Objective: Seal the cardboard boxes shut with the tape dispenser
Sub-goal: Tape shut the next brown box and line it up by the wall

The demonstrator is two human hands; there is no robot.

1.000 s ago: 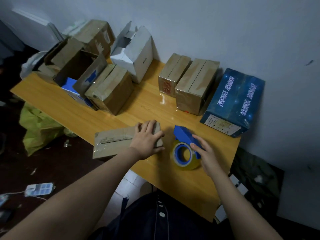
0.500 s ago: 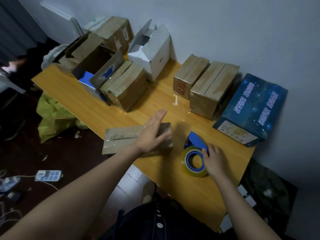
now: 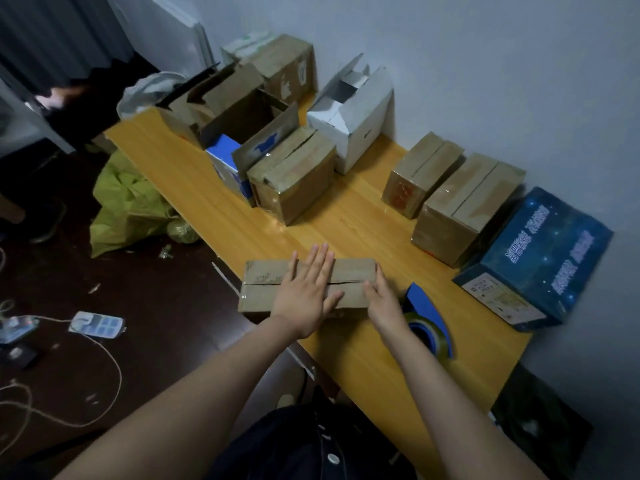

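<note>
Box under flat left hand.

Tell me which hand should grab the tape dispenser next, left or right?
Right, probably. The right hand rests at the right end of the flat box, with the tape dispenser lying just beside its wrist. The left hand lies flat across the seam, holding the flaps down.
</note>
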